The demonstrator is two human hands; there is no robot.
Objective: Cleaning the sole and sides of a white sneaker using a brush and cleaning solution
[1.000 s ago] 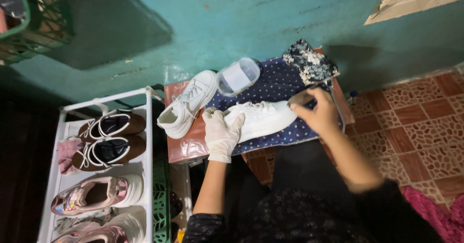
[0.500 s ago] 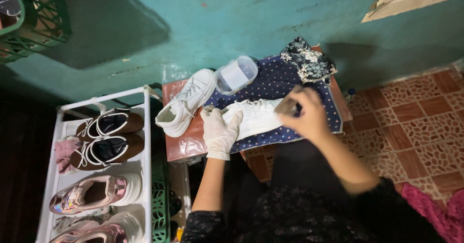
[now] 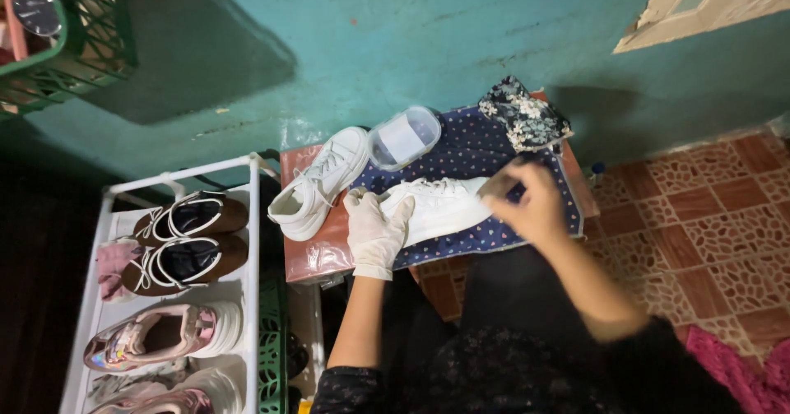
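White sneaker (image 3: pixel 440 207) laid on dotted navy cloth (image 3: pixel 477 146) atop small table (image 3: pixel 317 253). Heel end gripped by gloved left hand (image 3: pixel 376 231). Toe end contacted by right hand (image 3: pixel 531 204), fingers curled around small object, blurred. Second white sneaker (image 3: pixel 321 182) just beside, clear plastic container (image 3: pixel 403 137) behind.

Brown shoes (image 3: pixel 188 237) on white rack (image 3: pixel 251 241)
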